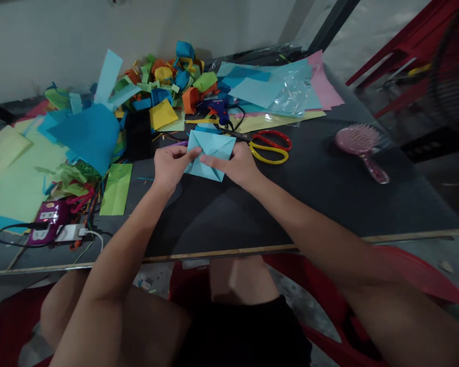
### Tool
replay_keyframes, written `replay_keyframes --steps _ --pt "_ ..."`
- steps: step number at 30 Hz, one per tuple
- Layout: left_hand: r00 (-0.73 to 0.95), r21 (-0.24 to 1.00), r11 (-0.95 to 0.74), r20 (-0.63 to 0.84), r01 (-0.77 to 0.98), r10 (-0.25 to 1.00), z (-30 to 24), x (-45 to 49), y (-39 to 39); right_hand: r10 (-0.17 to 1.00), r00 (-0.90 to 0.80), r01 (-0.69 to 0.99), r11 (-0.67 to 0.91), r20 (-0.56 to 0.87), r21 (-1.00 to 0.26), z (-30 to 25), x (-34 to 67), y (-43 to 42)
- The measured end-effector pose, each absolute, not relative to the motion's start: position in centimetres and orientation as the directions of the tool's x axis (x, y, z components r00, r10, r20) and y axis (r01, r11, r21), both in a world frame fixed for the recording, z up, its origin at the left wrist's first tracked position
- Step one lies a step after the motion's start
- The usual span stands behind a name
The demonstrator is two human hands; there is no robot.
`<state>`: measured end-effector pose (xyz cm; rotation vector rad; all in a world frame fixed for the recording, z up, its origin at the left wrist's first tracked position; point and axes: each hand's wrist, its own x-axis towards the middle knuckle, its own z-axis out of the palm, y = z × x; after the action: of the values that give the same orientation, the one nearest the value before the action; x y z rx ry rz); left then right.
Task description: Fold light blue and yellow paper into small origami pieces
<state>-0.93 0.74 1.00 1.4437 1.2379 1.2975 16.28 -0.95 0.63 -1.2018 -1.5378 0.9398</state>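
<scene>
A light blue folded paper lies on the dark table in front of me. My left hand pinches its left side, fingers closed on the fold. On the other side, my right hand grips the paper's right edge, with the thumb pressed across the middle. Red and yellow scissors lie just to the right of my right hand.
A heap of coloured paper pieces fills the back of the table. Large blue and green sheets lie at left, and a blue glue gun behind the folded paper. A pink hairbrush lies right; a purple power strip at front left.
</scene>
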Motion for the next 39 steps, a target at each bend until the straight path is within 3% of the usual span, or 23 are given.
replay_keyframes --steps 6,14,22,27,31,39 --pt "-0.027 0.964 -0.199 0.207 0.177 0.978 0.4 -1.1 1.0 0.979 -0.043 0.378 0.199 0.197 -0.904 1.0 16.4 -0.9" --pt "-0.021 0.956 -0.234 0.241 0.175 0.97 0.7 -1.1 0.8 0.978 -0.191 0.106 0.105 0.083 -0.989 0.0 16.3 -0.8" --pt "-0.009 0.953 -0.248 0.253 0.173 0.967 1.0 -0.8 0.4 0.993 -0.065 0.056 0.104 0.1 -0.993 -0.3 16.1 -0.6" --pt "0.14 0.994 -0.086 0.076 0.066 0.987 1.8 -1.7 0.9 0.996 0.01 0.007 0.09 0.09 -0.996 -0.2 16.2 -0.4" --pt "0.338 0.987 0.0 -0.055 0.16 0.94 2.3 -3.5 1.8 0.998 0.03 -0.023 0.05 0.049 -0.998 0.2 16.2 -0.4" --pt "0.427 0.966 -0.12 0.011 0.23 0.904 2.0 -4.2 2.4 1.0 -0.013 -0.053 0.003 0.004 -0.999 -0.1 16.3 0.2"
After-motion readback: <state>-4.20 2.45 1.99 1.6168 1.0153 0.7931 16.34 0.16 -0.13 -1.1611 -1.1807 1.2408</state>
